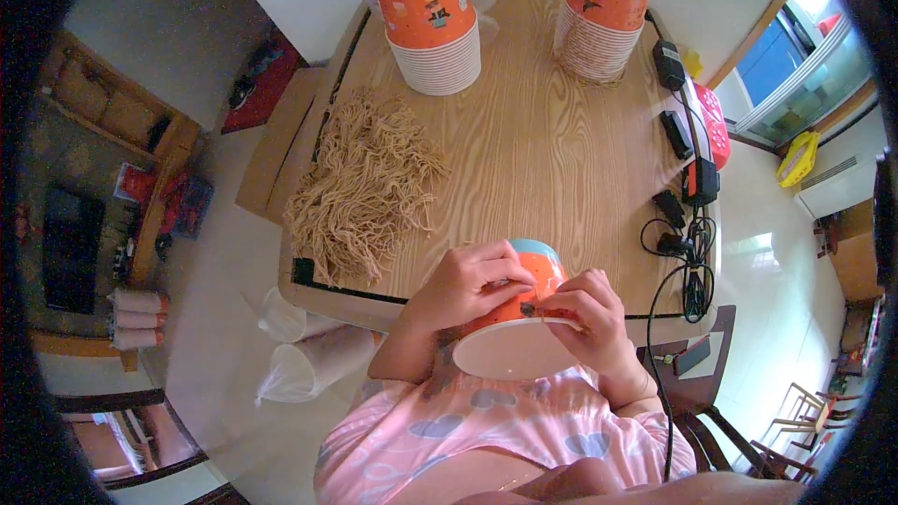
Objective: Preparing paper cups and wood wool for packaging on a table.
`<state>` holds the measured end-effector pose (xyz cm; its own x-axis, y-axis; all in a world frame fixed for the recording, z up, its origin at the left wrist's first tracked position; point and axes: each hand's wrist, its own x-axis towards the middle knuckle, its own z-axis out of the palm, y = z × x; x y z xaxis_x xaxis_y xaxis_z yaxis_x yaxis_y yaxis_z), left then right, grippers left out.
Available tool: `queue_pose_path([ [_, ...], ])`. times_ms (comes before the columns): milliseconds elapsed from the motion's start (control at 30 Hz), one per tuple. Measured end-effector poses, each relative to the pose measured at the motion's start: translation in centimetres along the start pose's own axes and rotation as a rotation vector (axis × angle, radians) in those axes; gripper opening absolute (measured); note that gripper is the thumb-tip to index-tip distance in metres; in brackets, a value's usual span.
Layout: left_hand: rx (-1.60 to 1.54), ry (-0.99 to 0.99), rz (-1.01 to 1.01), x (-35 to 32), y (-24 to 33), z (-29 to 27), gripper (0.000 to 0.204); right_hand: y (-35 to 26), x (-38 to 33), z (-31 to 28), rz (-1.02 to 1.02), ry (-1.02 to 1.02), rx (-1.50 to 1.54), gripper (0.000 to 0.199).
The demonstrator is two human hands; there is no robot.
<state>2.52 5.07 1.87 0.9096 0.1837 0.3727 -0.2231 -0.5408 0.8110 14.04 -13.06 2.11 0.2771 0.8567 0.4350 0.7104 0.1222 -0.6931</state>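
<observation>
At the near table edge I hold an orange paper bucket (505, 313) with a teal band. It lies tipped on its side, its wide white-rimmed mouth toward me. My left hand (475, 282) is closed at the bucket's left side, fingertips pinched against the printed wall. On the right side, my right hand (591, 311) is closed too, its fingers bent over the wall close to the rim. The two sets of fingertips almost meet; whether a thin cord lies between them is too small to tell. A loose heap of beige cords (365, 187) lies left of my hands.
Upside-down paper bucket stacks stand at the far left (435, 33) and far right (603, 14) of the wooden table (510, 131); brown strands show on the right one. Power adapters (699, 182) and a coiled black cable (697, 285) line the right edge. Plastic-wrapped stacks (323, 360) lie below left.
</observation>
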Motion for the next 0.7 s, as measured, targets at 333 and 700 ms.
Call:
queue_pose_path([
  [333, 0.037, 0.134, -0.031, -0.11, 0.07, 0.59, 0.009, 0.13, 0.1, -0.21, 0.013, -0.019, 0.014, 0.027],
  [700, 0.01, 0.048, -0.093, 0.05, -0.11, 0.29, 0.006, -0.32, -0.1, 0.32, 0.079, 0.054, 0.146, 0.028],
])
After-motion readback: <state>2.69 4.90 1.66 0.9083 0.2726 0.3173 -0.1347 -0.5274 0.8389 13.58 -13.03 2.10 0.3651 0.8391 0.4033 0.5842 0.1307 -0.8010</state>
